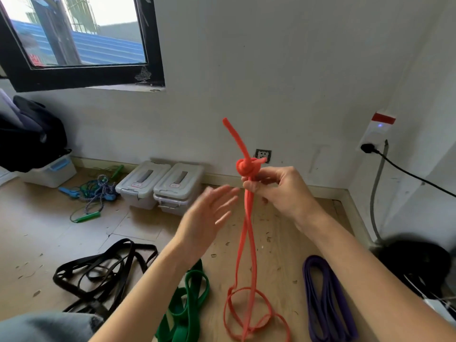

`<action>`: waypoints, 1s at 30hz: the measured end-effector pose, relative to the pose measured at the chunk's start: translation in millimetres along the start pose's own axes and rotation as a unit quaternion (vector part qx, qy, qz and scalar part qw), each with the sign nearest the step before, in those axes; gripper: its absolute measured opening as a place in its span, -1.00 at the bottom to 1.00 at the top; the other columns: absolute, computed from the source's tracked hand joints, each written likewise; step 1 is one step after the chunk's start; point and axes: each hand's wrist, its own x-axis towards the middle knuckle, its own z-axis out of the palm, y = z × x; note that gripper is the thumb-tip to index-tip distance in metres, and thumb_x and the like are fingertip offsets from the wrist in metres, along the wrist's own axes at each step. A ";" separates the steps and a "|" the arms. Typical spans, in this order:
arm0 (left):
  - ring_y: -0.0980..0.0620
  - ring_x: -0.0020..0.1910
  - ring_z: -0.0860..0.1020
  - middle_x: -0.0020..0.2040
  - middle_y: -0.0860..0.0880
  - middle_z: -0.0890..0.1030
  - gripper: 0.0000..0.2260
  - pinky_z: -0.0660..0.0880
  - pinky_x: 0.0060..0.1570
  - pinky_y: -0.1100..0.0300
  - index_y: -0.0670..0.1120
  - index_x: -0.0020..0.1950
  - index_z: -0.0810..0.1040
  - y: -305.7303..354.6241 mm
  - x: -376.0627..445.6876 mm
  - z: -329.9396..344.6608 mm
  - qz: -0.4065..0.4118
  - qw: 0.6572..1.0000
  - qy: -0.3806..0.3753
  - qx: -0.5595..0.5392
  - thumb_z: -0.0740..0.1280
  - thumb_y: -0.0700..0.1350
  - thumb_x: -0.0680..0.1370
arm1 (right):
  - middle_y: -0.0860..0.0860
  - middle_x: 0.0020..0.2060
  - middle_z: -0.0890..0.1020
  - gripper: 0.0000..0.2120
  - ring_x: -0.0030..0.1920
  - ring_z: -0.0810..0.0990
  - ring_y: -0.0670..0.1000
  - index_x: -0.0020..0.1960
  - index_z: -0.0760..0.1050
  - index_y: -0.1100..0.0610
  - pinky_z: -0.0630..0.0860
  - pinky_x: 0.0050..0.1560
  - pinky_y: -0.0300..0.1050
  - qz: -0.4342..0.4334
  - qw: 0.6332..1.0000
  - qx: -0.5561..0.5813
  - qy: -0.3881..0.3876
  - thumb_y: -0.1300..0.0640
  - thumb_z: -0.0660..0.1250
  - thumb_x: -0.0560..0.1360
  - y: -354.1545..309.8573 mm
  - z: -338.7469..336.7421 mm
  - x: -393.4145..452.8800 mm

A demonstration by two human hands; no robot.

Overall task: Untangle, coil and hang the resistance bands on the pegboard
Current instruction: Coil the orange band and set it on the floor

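Observation:
A red resistance band (248, 233) hangs from my right hand (278, 191), which pinches it just under a tight knot (246, 167); one short end sticks up from the knot and the rest trails to loops on the floor. My left hand (209, 213) hovers to the left of the band with fingers spread, blurred, holding nothing. On the wooden floor lie a tangled black band (98, 272), a green band (187, 302) and a folded purple band (325, 302). No pegboard is in view.
Two grey lidded boxes (160, 186) stand against the white wall, with tangled jump ropes (96, 193) to their left. A dark bag sits on a white bin (51, 172) at far left. A black round object (417, 262) and a plugged-in cable (404, 171) occupy the right corner.

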 end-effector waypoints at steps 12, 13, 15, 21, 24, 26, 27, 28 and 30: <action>0.08 -0.16 0.62 -0.23 0.10 0.58 -0.93 0.57 -0.04 0.02 -0.11 -0.03 0.38 0.3 6.2 41.6 0.162 0.873 -0.027 0.459 0.13 -0.18 0.62 | 0.00 -0.25 0.68 -0.83 -0.23 0.66 -0.08 -0.07 0.61 0.14 0.59 -0.09 -0.21 -0.030 0.996 0.070 0.037 0.32 0.45 0.37 -16.3 -12.5 1.2; 0.06 -0.15 0.63 -0.24 0.08 0.59 -0.92 0.57 -0.04 0.02 -0.16 -0.03 0.36 -3.9 4.7 43.3 0.147 0.875 -0.030 0.460 0.11 -0.19 0.62 | 0.01 -0.23 0.68 -0.83 -0.21 0.67 -0.06 -0.06 0.61 0.15 0.59 -0.05 -0.16 -0.021 0.995 0.079 0.050 0.31 0.44 0.37 -15.7 -11.4 0.5; 0.02 -0.20 0.64 -0.26 0.02 0.59 -0.88 0.59 -0.06 0.04 -0.18 -0.08 0.36 -3.0 4.0 46.3 0.109 0.907 -0.040 0.406 0.10 -0.22 0.62 | 0.03 -0.21 0.68 -0.84 -0.18 0.68 -0.04 -0.07 0.60 0.18 0.60 -0.06 -0.15 0.002 0.986 0.143 0.081 0.32 0.42 0.37 -17.5 -12.4 1.6; 0.23 -0.56 0.29 -0.47 0.13 0.40 -0.77 0.26 -0.57 0.42 -0.07 -0.22 0.42 66.3 27.1 42.8 0.170 0.951 -0.056 0.253 0.13 -0.13 0.62 | 0.10 -0.19 0.69 -0.85 -0.14 0.67 0.03 -0.05 0.58 0.27 0.59 -0.17 -0.23 0.070 0.932 0.349 0.066 0.27 0.36 0.39 -20.1 -29.8 4.1; 0.23 -0.55 0.30 -0.41 0.09 0.38 -0.74 0.24 -0.56 0.42 -0.01 -0.27 0.37 63.4 37.0 34.3 0.095 0.798 -0.058 0.592 0.13 -0.09 0.63 | 0.16 -0.18 0.69 -0.83 -0.18 0.67 0.05 -0.03 0.58 0.31 0.59 -0.19 -0.21 0.161 0.966 0.187 -0.083 0.21 0.33 0.46 4.1 -24.5 -19.8; 0.17 -0.50 0.34 -0.39 0.07 0.39 -0.74 0.29 -0.52 0.39 0.01 -0.27 0.35 47.9 35.1 28.8 0.023 0.753 -0.121 0.647 0.13 -0.04 0.62 | 0.12 -0.16 0.70 -0.85 -0.15 0.67 0.01 -0.02 0.59 0.26 0.58 -0.18 -0.27 0.136 0.973 0.171 -0.074 0.22 0.37 0.44 14.7 -26.1 -28.6; 0.16 -0.48 0.36 -0.38 0.08 0.41 -0.75 0.32 -0.49 0.36 0.03 -0.26 0.37 41.8 31.3 28.7 0.002 0.759 -0.152 0.634 0.14 -0.03 0.62 | 0.03 -0.12 0.70 -0.82 -0.10 0.66 -0.08 0.01 0.60 0.19 0.55 -0.13 -0.34 0.089 0.987 0.121 -0.056 0.19 0.41 0.42 17.4 -30.4 -28.2; 0.16 -0.47 0.37 -0.38 0.09 0.42 -0.76 0.34 -0.48 0.35 0.06 -0.26 0.38 38.0 26.8 30.3 -0.008 0.764 -0.176 0.620 0.15 -0.02 0.61 | -0.08 -0.07 0.68 -0.78 -0.04 0.62 -0.21 0.05 0.59 0.10 0.50 -0.08 -0.43 0.043 0.997 0.021 -0.056 0.15 0.44 0.40 16.8 -34.6 -26.9; 0.20 -0.51 0.37 -0.40 0.12 0.43 -0.77 0.35 -0.50 0.35 0.10 -0.25 0.41 36.3 20.1 32.4 -0.011 0.789 -0.213 0.576 0.16 0.00 0.61 | -0.27 0.02 0.58 -0.69 0.03 0.49 -0.40 0.14 0.52 -0.05 0.37 0.01 -0.56 -0.004 0.979 -0.150 -0.142 0.08 0.44 0.41 13.4 -35.0 -25.5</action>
